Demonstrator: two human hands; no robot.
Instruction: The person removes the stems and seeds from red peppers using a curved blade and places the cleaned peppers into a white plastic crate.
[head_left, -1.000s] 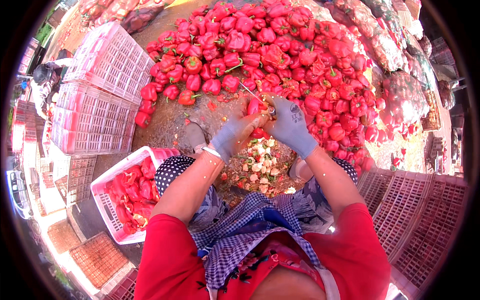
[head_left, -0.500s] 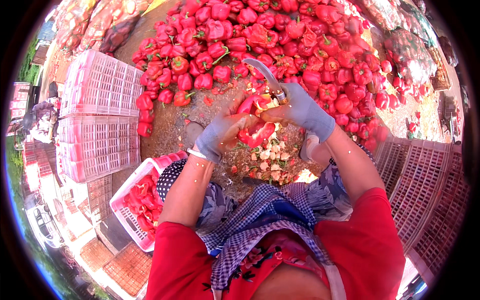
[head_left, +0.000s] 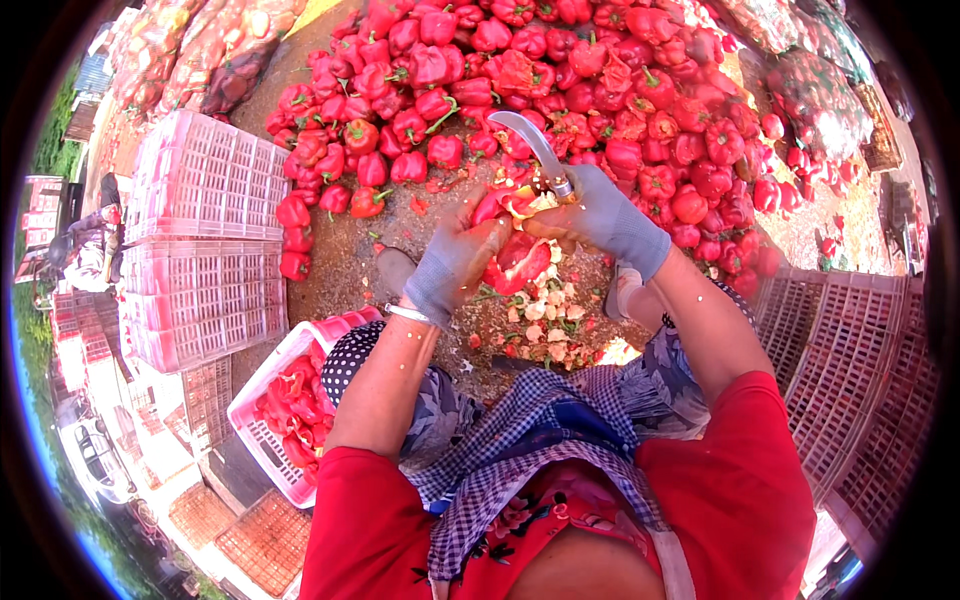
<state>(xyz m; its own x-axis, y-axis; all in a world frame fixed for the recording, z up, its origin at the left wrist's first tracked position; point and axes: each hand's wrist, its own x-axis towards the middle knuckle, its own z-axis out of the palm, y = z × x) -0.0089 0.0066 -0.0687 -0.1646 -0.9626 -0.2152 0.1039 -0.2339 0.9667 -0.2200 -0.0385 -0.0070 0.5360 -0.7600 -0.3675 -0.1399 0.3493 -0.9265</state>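
Observation:
In front of my knees, my gloved left hand (head_left: 452, 258) is closed around a cut-open red bell pepper (head_left: 520, 262). Pale inner flesh and core show at the pepper's top, between both hands. My gloved right hand (head_left: 597, 222) grips a curved knife (head_left: 535, 143) whose bare blade points up and to the left, away from the pepper. The right fingertips also meet the pepper's pale core. Below the hands, pale cores and seedy scraps (head_left: 545, 318) lie on the wet ground. Glove fabric hides most of the knife's handle.
A large heap of red bell peppers (head_left: 590, 75) spreads ahead. By my left knee stands a pink crate (head_left: 262, 425) holding red pepper pieces (head_left: 295, 405). Stacked crates (head_left: 205, 300) rise at left, more crates (head_left: 830, 360) at right. Filled net sacks (head_left: 815, 110) lie far right.
The left hand has turned slightly, and the pepper's pale core now shows more between the hands. The right hand and knife keep nearly the same place; the whole view has shifted slightly.

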